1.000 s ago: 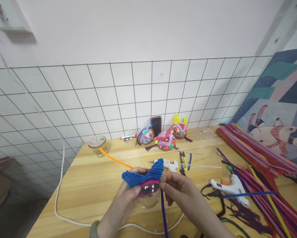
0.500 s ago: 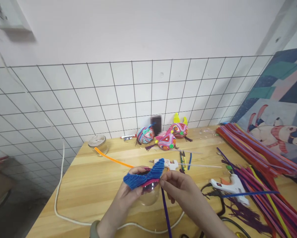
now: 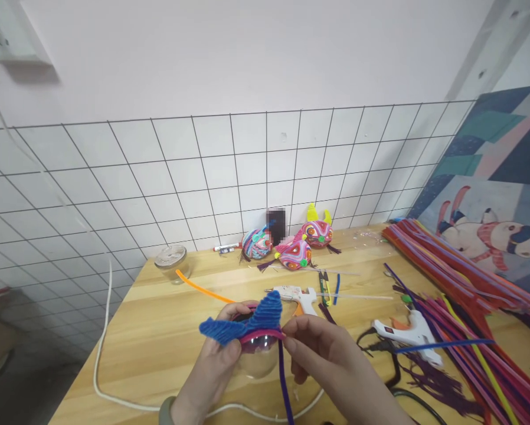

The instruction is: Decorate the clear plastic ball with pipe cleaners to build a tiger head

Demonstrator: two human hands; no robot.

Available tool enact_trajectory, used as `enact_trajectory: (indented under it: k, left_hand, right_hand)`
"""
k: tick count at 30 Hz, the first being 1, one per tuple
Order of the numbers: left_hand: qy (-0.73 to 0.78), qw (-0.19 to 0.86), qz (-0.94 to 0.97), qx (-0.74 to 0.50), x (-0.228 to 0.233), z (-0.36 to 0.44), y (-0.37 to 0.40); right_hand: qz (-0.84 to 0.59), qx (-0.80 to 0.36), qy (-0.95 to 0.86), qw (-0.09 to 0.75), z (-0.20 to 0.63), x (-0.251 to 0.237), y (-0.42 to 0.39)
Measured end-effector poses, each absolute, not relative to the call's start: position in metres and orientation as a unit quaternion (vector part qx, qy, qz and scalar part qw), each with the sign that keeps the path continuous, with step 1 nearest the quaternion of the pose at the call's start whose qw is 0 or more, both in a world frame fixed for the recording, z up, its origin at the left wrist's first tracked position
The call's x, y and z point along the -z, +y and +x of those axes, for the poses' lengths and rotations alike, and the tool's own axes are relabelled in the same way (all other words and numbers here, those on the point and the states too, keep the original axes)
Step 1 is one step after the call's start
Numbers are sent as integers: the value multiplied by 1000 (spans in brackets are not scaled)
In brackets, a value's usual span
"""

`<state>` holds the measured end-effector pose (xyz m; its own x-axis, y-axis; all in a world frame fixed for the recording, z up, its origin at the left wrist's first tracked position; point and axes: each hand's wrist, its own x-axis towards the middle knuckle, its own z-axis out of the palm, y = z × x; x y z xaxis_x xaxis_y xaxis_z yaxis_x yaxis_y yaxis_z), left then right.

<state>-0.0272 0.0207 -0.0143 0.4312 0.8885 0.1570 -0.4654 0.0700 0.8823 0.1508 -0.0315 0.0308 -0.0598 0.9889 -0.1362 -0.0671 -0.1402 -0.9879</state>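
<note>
My left hand point(image 3: 212, 369) grips a clear plastic ball point(image 3: 256, 360) whose top is wrapped in pink and purple pipe cleaner and carries two blue ribbed fins point(image 3: 247, 321). My right hand point(image 3: 322, 357) pinches a purple pipe cleaner point(image 3: 285, 383) against the ball's right side; its loose end hangs down out of view. An orange pipe cleaner point(image 3: 200, 288) sticks out behind the ball toward the left.
On the wooden table point(image 3: 159, 330) lie two white glue guns point(image 3: 298, 295) point(image 3: 409, 333), three finished colourful balls point(image 3: 291, 252) at the tiled wall, a glass jar point(image 3: 172, 261), a white cord point(image 3: 101, 354) and a big heap of pipe cleaners point(image 3: 460, 295) at right.
The ball and both hands have shifted slightly left and down in view, and the blue fins have tilted flatter. The purple pipe cleaner stays pinched at the ball's side.
</note>
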Motion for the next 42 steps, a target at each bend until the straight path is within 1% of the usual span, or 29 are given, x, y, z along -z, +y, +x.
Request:
enact_trajectory:
  k: [4, 8, 15, 23, 28, 42]
  left_hand:
    - [206, 705, 483, -476, 19, -31, 21]
    - [211, 682, 513, -477, 25, -33, 21]
    - [227, 637, 554, -486, 26, -35, 21]
    - [246, 609, 577, -485, 25, -34, 20]
    - [244, 606, 579, -488, 24, -31, 21]
    - [243, 623, 561, -487, 25, -28, 19]
  right_hand:
    - [-523, -525, -483, 467, 150, -29, -38]
    - [-547, -474, -533, 439, 149, -28, -41]
    - [-579, -371, -574, 444, 145, -31, -41]
    - [-581, -360, -599, 418, 146, -24, -38]
    - [-586, -344, -603, 418, 146, -24, -37]
    - [-603, -321, -610, 402, 147, -23, -35]
